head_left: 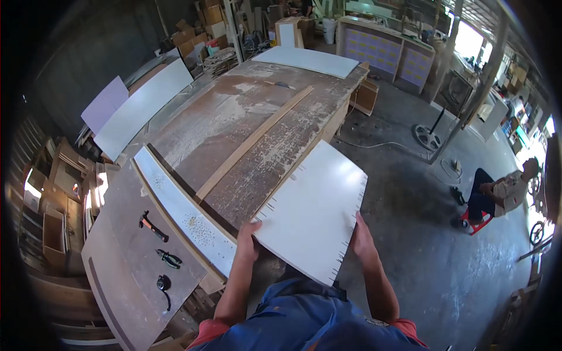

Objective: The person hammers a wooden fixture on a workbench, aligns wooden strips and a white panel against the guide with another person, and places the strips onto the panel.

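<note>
A white rectangular board (313, 213) with short dark marks along two opposite edges is held out in front of my body, tilted, near the worktable's edge. My left hand (249, 240) is closed on its left edge, thumb showing on the top face. On the opposite edge my right hand (363, 237) grips the board, its fingers mostly hidden beneath. To the left lies a long white panel (167, 186) scattered with many small nails or screws. Beside it rest a claw hammer (153, 227), green-and-black pliers (169, 258) and a small black tool (164, 285) whose kind I cannot make out.
A long wooden strip (252, 146) runs across the dusty brown worktable (234, 117). White panels (307, 60) lie at its far end and more lean at the left (146, 105). At right, a person (503, 190) sits on a red stool (480, 225); a cable (374, 144) crosses the floor.
</note>
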A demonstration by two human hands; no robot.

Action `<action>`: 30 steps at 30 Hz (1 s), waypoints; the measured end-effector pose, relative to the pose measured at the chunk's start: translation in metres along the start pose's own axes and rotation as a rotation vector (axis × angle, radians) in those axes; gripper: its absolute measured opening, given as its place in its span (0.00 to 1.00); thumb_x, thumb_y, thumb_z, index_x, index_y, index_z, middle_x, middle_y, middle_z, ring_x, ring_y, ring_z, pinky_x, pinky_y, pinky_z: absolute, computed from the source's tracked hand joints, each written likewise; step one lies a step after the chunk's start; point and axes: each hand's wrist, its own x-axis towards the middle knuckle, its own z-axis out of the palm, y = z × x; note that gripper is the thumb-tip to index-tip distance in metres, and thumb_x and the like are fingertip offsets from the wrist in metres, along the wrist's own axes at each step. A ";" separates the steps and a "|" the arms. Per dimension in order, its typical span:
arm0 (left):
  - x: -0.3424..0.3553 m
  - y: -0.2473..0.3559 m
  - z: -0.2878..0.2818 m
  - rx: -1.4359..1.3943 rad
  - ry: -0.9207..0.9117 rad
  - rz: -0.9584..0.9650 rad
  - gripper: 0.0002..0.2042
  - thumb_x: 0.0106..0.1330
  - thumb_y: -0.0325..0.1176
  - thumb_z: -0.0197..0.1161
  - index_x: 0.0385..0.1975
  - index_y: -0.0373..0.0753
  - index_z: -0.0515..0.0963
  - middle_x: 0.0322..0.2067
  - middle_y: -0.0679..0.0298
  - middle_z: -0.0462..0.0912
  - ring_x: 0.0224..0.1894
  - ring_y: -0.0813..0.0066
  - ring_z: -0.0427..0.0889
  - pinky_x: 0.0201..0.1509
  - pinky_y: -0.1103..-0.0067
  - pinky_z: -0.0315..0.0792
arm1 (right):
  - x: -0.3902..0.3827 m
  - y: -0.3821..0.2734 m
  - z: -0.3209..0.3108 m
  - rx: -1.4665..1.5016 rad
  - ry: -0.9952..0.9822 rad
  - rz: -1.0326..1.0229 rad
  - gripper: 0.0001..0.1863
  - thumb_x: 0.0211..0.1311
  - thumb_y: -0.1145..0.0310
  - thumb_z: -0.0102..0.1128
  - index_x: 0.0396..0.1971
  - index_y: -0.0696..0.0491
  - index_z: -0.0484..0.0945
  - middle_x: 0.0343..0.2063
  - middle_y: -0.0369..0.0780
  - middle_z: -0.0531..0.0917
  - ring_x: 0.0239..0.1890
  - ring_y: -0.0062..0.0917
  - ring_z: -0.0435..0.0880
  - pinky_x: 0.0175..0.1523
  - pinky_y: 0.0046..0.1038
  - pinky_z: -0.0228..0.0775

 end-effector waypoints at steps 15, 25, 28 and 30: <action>0.220 0.021 0.006 -0.120 0.336 0.235 0.18 0.66 0.33 0.60 0.53 0.33 0.72 0.43 0.56 0.82 0.40 0.65 0.84 0.43 0.71 0.80 | 0.213 0.005 0.079 0.131 -0.113 -0.138 0.24 0.70 0.65 0.55 0.62 0.53 0.66 0.56 0.40 0.77 0.61 0.33 0.75 0.67 0.40 0.64; 0.209 0.030 -0.051 -0.142 0.471 0.293 0.19 0.66 0.31 0.60 0.55 0.30 0.73 0.43 0.56 0.83 0.41 0.66 0.85 0.45 0.73 0.80 | 0.308 -0.036 0.057 0.273 -0.378 0.238 0.25 0.69 0.65 0.56 0.63 0.56 0.66 0.58 0.42 0.77 0.61 0.31 0.75 0.64 0.37 0.69; 0.204 0.033 -0.066 0.006 0.566 0.366 0.21 0.63 0.33 0.66 0.53 0.29 0.74 0.40 0.56 0.84 0.37 0.68 0.84 0.41 0.75 0.78 | 0.322 -0.032 0.064 0.200 -0.376 0.334 0.22 0.68 0.68 0.58 0.60 0.57 0.70 0.55 0.41 0.80 0.58 0.30 0.78 0.65 0.37 0.69; 0.196 0.032 -0.076 0.033 0.620 0.353 0.21 0.63 0.33 0.66 0.53 0.28 0.74 0.39 0.57 0.84 0.36 0.68 0.83 0.41 0.75 0.77 | 0.324 -0.027 0.069 0.161 -0.368 0.409 0.23 0.69 0.67 0.58 0.61 0.57 0.69 0.55 0.41 0.79 0.59 0.30 0.78 0.65 0.36 0.68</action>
